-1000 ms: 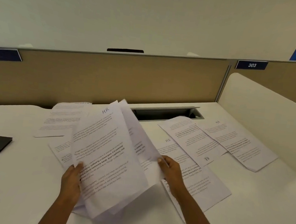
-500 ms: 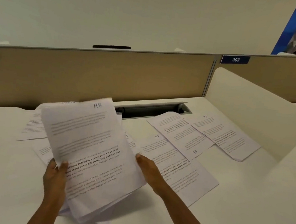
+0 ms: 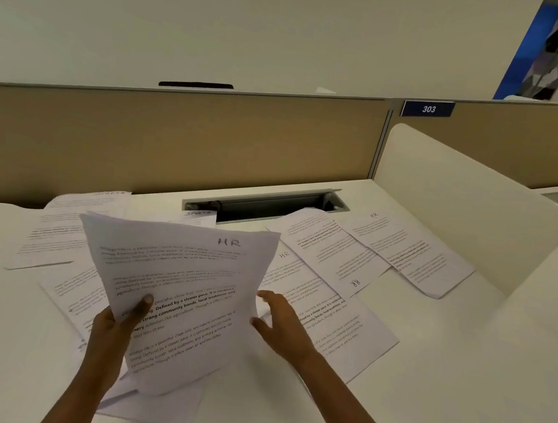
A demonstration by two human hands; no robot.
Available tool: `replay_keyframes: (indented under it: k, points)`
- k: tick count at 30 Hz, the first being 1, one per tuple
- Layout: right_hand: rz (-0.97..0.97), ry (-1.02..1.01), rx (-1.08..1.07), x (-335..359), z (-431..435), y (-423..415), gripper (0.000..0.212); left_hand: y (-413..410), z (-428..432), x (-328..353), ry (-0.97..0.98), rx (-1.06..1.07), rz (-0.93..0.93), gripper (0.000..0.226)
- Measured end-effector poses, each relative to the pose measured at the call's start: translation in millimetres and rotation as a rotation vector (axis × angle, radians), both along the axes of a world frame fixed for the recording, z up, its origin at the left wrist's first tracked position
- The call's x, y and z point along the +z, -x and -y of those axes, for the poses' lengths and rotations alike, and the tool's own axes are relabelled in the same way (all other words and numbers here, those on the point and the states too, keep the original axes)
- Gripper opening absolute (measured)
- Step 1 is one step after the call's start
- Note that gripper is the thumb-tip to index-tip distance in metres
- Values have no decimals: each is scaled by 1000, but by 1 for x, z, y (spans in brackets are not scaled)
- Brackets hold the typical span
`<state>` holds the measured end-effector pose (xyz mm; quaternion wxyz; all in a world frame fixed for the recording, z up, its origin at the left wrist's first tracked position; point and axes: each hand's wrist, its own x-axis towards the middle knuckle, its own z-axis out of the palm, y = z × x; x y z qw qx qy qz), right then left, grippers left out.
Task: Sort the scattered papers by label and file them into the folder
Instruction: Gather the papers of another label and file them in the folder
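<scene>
Left hand (image 3: 113,328) pinches HR stack (image 3: 175,303) upright so I read labels; right hand (image 3: 279,325) spread wide, holding nothing, near next HR sheet (image 3: 328,323).

Body text on the scattered papers (image 3: 328,254) too blurred to read, forearms cut off by bottom edge

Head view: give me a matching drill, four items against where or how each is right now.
Items:
1. left hand
2. right hand
3. upside-down HR sheet
4. number plate 303

States:
A. on the partition top
B. flat on the desk
C. grips the raised HR sheet
D. open, holding nothing

Pairs: 1-C, 2-D, 3-B, 4-A
</scene>
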<state>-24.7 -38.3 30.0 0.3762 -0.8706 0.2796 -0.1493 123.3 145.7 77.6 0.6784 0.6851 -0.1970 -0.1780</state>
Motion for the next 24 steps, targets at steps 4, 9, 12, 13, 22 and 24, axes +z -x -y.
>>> replay_keyframes:
  k: [4, 9, 12, 13, 22, 24]
  points:
    - [-408, 151, -88, -14, 10, 10, 78, -4, 5, -2, 6, 68, -25, 15]
    - [-556, 234, -112, -19, 11, 13, 67, -14, 8, -13, -19, 145, -109, 23]
    - [-538, 301, -148, -19, 12, 12, 55, -15, 10, -18, -11, 183, -158, 36]
    - [-519, 335, -157, -18, 12, 13, 52, -15, 10, -19, -14, 190, -163, 38]
    - [-153, 339, -313, 19, 27, 15, 29, -12, 13, -26, -30, 187, -185, 38]
    - [-51, 311, -276, 32, 19, 9, 27, -7, 17, -27, -34, 179, -199, 38]
